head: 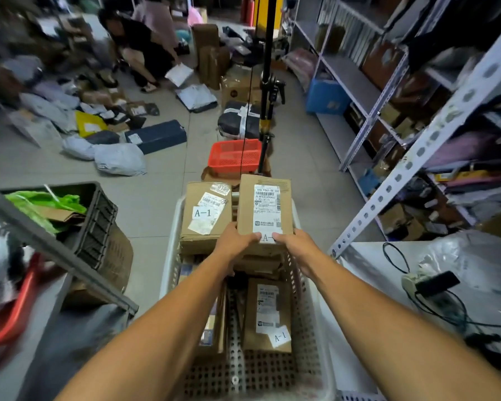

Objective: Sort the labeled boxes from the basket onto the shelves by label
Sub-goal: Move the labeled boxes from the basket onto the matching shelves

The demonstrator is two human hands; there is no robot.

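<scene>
Cardboard box, small and flat-faced, held above the far end of the white basket, near centre of view. Gripped at its near edge by both hands: left hand at the 7 o'clock corner, right hand at the 5 o'clock corner, thumbs pinching down on the top face, fingers curled beneath. Looks stiff and probably light, judged by its size; dry cardboard, not slippery; best taken by opposite edges or corners, clear of the label. Shipping label with barcodes across the top face, print too small to read; a white sticker at the near edge reads "A-", the rest hidden between the thumbs.

At 9 o'clock from it, a second box marked "A-1", with a scrawled number beginning "0", partly blurred. At 6 o'clock, lower in the basket, a third box also marked "A-1". At 12 o'clock, a red basket on the floor. At 3 o'clock, grey metal shelves crowded with parcels. At 4 o'clock, a desk carrying cables.
</scene>
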